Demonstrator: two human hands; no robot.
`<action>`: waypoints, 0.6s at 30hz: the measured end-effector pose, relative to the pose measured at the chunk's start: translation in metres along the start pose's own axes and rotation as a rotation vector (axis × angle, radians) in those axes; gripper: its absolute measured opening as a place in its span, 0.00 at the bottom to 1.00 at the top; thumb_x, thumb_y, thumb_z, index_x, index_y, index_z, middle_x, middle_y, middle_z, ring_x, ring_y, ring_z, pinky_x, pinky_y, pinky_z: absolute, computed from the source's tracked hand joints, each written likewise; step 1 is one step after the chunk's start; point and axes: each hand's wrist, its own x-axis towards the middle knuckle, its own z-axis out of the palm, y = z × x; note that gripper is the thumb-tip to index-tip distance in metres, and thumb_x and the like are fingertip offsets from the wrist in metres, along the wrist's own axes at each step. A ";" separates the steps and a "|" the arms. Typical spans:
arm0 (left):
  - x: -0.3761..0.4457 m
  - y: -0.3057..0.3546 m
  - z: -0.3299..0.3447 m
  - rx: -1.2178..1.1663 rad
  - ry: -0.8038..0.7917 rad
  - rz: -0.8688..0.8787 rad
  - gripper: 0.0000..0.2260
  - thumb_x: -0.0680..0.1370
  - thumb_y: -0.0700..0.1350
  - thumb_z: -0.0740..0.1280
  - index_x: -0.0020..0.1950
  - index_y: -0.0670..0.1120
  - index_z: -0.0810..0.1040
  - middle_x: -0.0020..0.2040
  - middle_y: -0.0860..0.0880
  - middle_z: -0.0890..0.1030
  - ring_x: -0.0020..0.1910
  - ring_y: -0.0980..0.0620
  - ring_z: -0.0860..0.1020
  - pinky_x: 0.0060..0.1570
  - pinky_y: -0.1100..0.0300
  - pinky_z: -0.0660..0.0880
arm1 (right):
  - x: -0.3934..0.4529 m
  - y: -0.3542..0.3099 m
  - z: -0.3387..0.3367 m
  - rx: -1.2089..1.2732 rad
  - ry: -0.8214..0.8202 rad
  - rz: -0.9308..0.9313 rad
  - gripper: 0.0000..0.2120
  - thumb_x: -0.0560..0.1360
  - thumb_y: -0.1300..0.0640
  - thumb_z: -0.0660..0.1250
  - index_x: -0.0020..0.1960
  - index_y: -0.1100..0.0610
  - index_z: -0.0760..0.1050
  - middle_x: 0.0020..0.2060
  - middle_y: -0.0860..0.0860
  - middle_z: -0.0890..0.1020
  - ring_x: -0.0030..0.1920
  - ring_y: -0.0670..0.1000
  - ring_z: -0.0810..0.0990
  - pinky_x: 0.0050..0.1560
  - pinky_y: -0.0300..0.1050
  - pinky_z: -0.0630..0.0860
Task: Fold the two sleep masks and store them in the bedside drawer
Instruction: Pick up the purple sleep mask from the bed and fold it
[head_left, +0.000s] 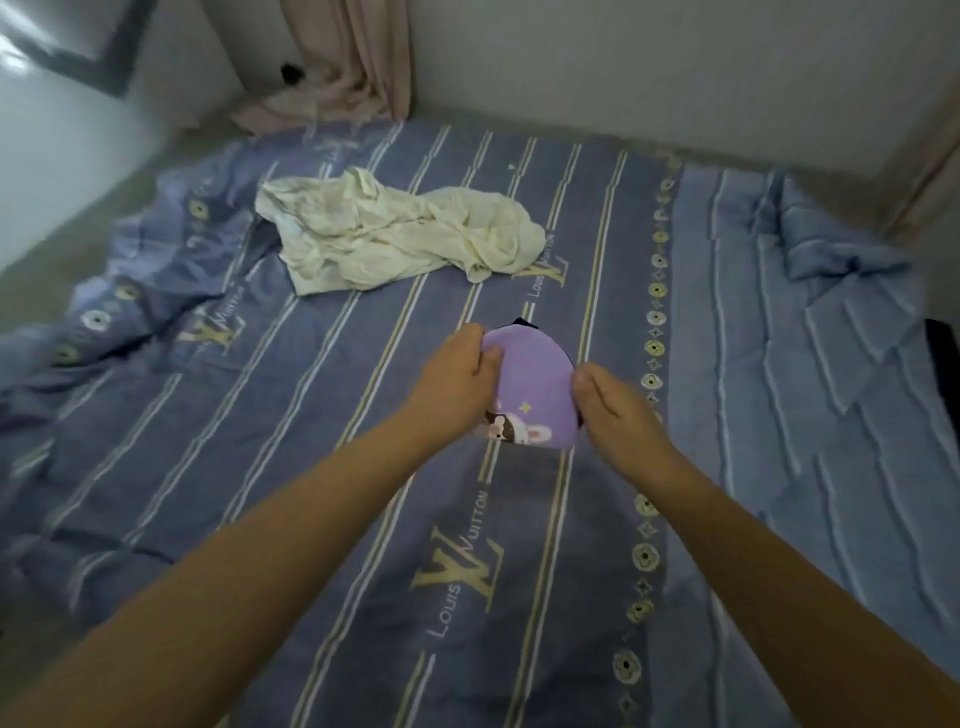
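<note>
A purple sleep mask with a cartoon rabbit print is held just above the striped blue bedsheet, in the middle of the bed. My left hand pinches its left edge. My right hand grips its right edge. A bit of black shows behind the mask's top edge; I cannot tell whether it is a strap or a second mask. No drawer is in view.
A crumpled cream cloth lies on the far half of the bed. A rumpled light-blue blanket covers the right side. Pink curtains hang at the far corner. A dark object sits at the right edge.
</note>
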 end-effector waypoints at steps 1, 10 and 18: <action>-0.001 0.013 -0.018 0.054 -0.003 0.061 0.18 0.81 0.39 0.54 0.32 0.51 0.59 0.32 0.54 0.63 0.40 0.49 0.65 0.35 0.60 0.56 | 0.004 -0.017 -0.013 0.001 0.036 -0.062 0.12 0.79 0.63 0.52 0.45 0.66 0.72 0.41 0.65 0.77 0.42 0.58 0.74 0.42 0.47 0.67; -0.036 0.106 -0.133 0.256 0.072 0.583 0.03 0.72 0.33 0.68 0.43 0.38 0.80 0.33 0.61 0.72 0.34 0.63 0.71 0.36 0.79 0.66 | 0.007 -0.143 -0.085 -0.098 -0.160 -0.447 0.18 0.72 0.69 0.63 0.61 0.58 0.73 0.56 0.45 0.74 0.58 0.40 0.70 0.58 0.30 0.63; -0.044 0.135 -0.159 0.355 0.194 0.668 0.04 0.69 0.34 0.72 0.41 0.41 0.84 0.31 0.53 0.79 0.30 0.64 0.74 0.32 0.79 0.66 | -0.020 -0.175 -0.110 -0.029 -0.003 -0.430 0.14 0.70 0.68 0.62 0.32 0.50 0.69 0.26 0.49 0.75 0.25 0.41 0.72 0.31 0.41 0.70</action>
